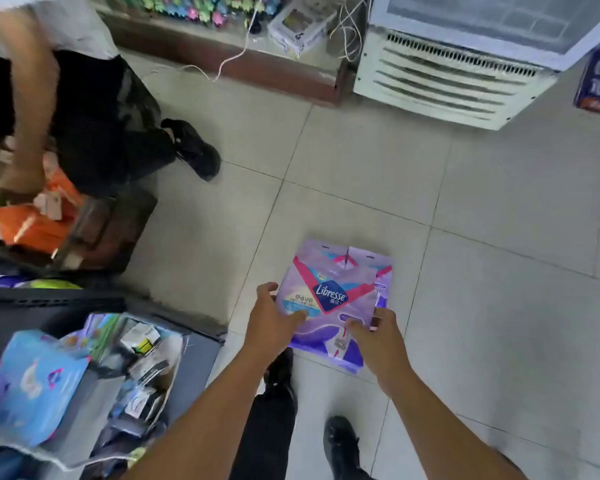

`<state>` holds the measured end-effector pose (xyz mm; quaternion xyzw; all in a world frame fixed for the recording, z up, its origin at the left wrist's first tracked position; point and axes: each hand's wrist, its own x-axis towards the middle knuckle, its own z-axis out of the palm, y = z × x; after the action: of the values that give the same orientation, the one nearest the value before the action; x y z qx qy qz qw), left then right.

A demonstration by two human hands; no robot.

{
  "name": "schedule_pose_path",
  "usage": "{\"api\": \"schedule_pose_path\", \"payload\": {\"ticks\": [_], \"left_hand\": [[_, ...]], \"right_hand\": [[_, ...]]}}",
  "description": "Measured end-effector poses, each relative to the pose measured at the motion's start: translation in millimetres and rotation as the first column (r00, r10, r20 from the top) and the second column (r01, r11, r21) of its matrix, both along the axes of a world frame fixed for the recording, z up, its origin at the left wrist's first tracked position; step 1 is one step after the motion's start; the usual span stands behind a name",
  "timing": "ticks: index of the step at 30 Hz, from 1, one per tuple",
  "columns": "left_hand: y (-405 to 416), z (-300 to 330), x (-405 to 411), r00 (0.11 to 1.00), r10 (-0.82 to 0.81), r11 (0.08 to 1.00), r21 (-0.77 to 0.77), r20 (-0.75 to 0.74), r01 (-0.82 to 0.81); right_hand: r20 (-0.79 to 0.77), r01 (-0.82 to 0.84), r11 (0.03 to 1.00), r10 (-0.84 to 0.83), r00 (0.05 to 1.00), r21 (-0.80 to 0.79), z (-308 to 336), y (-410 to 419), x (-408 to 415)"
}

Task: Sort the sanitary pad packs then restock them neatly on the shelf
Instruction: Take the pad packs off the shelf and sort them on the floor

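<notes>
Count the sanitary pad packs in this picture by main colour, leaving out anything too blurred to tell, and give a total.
Purple Libresse plastic packs, stacked overlapping and held by the left hand and right hand: 2 visible
Light blue plastic pack, at lower left: 1
Total: 3

the purple sanitary pad packs (333, 299) are soft plastic film, glossy, with a slight sheen over the printed logo. under them the floor (482, 237) is pale tile, smooth and fairly matt, with thin dark grout lines. left of the packs, a blue pad pack (39, 386) has the same shiny plastic wrap. beyond the packs, the cooler (444, 84) base looks like white painted metal or plastic, slatted, and dull. left of the cooler, the low shelf edge (284, 69) looks like brown wood with a worn finish.
</notes>
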<state>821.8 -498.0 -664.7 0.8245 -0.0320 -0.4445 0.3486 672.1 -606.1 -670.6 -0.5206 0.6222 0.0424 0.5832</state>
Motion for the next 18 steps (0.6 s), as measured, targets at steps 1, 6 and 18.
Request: {"api": "schedule_pose_path", "payload": {"ticks": [1,6,18], "left_hand": [[-14,-23,11,1.0,-0.03,0.999,0.016,0.006,0.03],[-73,-162,50,0.987,-0.156,0.985,0.087,0.047,0.152],[-107,-433,77,0.94,-0.328,0.931,0.205,0.098,0.303]], "right_hand": [[-0.012,0.006,1.0,-0.006,1.0,-0.022,-23,-9,8],[-0.062,-0.021,0.99,0.012,0.998,-0.141,-165,-58,47],[-0.218,-0.271,0.942,0.227,0.949,-0.198,-435,-100,81]]}}
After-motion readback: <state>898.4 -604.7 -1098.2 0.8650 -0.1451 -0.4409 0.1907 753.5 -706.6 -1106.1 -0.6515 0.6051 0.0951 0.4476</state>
